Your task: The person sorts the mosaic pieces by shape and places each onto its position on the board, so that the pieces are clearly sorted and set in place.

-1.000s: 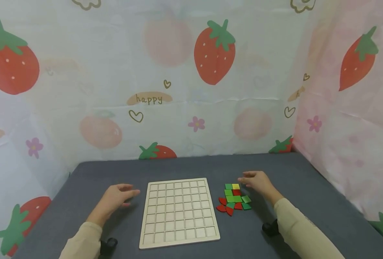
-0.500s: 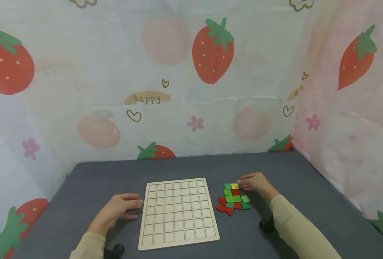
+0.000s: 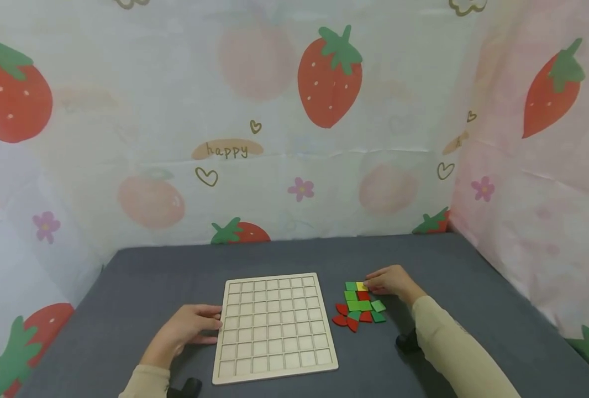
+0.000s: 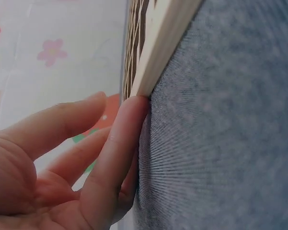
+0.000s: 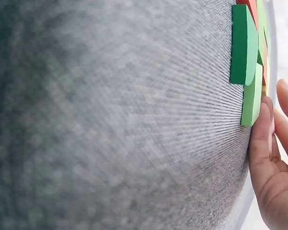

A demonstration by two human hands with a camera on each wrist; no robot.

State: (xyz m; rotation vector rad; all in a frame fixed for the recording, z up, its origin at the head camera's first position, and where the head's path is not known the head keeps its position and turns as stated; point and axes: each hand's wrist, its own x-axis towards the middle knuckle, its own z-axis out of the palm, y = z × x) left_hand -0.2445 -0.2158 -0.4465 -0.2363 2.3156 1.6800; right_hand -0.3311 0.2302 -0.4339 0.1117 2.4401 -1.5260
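Observation:
A square wooden grid board (image 3: 274, 326) lies on the dark cloth, its squares bare. Against its left side rests my left hand (image 3: 189, 327); the left wrist view shows a straight fingertip (image 4: 136, 108) touching the board's edge, with the thumb raised away. To the board's right is a cluster of flat red, green and yellow tiles. At the cluster's back right corner my right hand (image 3: 394, 280) reaches the yellow tile (image 3: 360, 286), its fingertips partly over it. In the right wrist view the thumb stands apart from the fingers, and green tiles (image 5: 243, 45) hide most of the yellow one.
A dark grey cloth (image 3: 175, 265) covers the table. Strawberry-printed curtains (image 3: 264, 110) enclose the back and sides. Red petal-shaped tiles (image 3: 340, 320) lie at the cluster's near left, next to the board's right edge.
My left hand has moved right and closer to me, up to the board's left edge. My right hand has shifted slightly left onto the yellow tile. Board and tiles stay put.

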